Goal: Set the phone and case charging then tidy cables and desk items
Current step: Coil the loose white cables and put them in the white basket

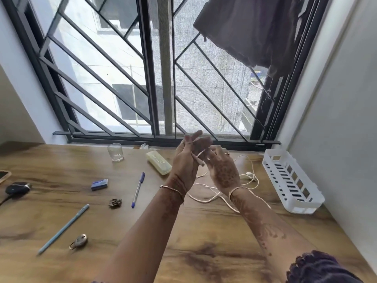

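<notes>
two hands up: your right hand (223,170) pinches the white cable (204,201), seemingly to coil it round your left hand (186,162), whose own hold i cannot tell.

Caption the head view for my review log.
Left hand and right hand hold a white cable above the wooden desk, near a white basket.

phone (3,176) cut off left, cable (205,199) partly blurred
</notes>
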Demonstrator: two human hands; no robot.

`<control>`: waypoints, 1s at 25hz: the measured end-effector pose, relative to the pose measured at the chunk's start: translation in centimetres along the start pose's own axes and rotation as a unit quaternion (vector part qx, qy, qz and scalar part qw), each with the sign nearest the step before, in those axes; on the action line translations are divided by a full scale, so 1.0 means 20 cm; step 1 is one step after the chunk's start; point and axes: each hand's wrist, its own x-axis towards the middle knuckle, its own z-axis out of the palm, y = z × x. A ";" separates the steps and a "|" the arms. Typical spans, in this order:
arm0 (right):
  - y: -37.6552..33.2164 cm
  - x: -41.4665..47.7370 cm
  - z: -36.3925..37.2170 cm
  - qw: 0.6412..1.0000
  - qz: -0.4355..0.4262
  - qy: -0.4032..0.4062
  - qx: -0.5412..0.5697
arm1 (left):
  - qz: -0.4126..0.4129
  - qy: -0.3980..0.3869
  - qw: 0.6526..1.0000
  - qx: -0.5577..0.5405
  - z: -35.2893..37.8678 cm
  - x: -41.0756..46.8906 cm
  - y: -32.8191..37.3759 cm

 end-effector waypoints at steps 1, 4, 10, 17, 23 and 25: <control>0.00 0.00 0.00 0.999 -0.033 -0.011 -0.028 | -0.001 0.004 1.000 -0.012 0.00 0.01 0.01; -0.02 -0.02 -0.02 0.997 -0.056 -0.028 -0.047 | -0.013 0.019 0.999 -0.023 -0.02 0.05 0.00; -0.03 -0.07 -0.02 0.997 -0.055 -0.059 0.022 | -0.003 0.038 0.998 0.044 -0.04 0.08 -0.03; -0.05 -0.04 -0.06 0.996 -0.087 -0.024 -0.005 | 0.066 0.039 0.951 0.298 -0.13 0.12 -0.09; -0.02 0.04 -0.08 0.996 -0.071 -0.054 0.022 | 0.061 -0.016 0.842 0.536 -0.15 0.10 -0.09; 0.00 0.08 -0.12 0.994 -0.016 -0.055 0.092 | 0.049 -0.013 0.817 0.574 -0.16 0.10 -0.08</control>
